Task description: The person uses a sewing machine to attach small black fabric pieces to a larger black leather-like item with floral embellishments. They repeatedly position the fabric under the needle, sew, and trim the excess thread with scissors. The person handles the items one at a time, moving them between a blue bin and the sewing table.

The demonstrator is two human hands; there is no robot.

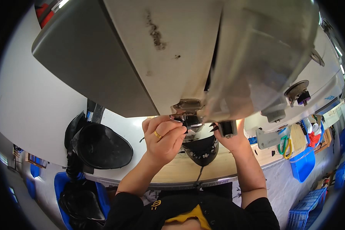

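A large grey-white housing (142,50) fills the top of the view, with a clear plastic cover (257,57) on its right half. My left hand (163,140), which wears a gold ring, pinches a small black part (188,123) just under a metal latch bracket (186,106) at the housing's lower edge. My right hand (232,138) reaches up under the clear cover and grips a black block (227,128); its fingertips are hidden. Below both hands lies a black curved piece (203,151) with pale studs.
A black domed shell (101,146) rests on the pale worktop (180,172) at left. At right stand blue crates (303,165), a grey bracket (267,138) and green and yellow loops (285,146). A round metal fitting (297,91) sticks out of the housing.
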